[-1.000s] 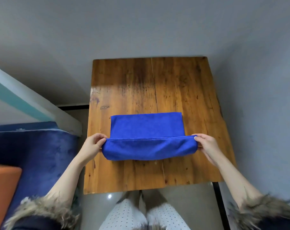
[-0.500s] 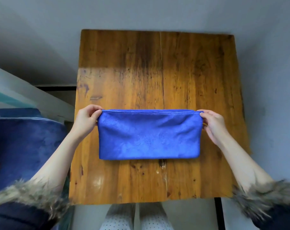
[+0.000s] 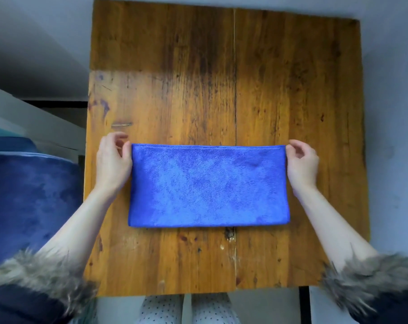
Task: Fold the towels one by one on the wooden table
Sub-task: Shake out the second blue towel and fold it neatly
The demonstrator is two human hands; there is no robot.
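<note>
Left hand [image 3: 113, 163]: at the far-left corner of the blue towel [image 3: 208, 185], fingers loosely curled and parted, thumb and forefinger not closed on the hem. Reads as released, fingertips just beside the corner; whether the palm edge touches the towel's left side cannot be told.

Right hand [image 3: 302, 164]: mirror position at the far-right corner, fingers likewise curled and apart, nothing pinched. Released; it lies against or just beside the towel's right edge.

Towel: lies flat on the wooden table [image 3: 291, 90], in the near half, roughly centred left to right across the board seam. Long rectangle, stitched hem along the far edge, rounded fold along the near edge. Far edges look aligned; surface smooth, no obvious wrinkles.

Progress (judgement): first fold of this towel, in half lengthwise, appears done and laid down. Remaining for this towel is probably at least one crosswise fold, left over right or the reverse, to make a compact square. No finished stack is visible on the table, and further towels to fold are not in view, so overall progress cannot be judged beyond this one.

Count: towels 1; hands 2; table 1. Fur-trimmed cuffs [image 3: 41, 270] 2. A blue upholstered seat [image 3: 27, 195] sits left of the table.
</note>
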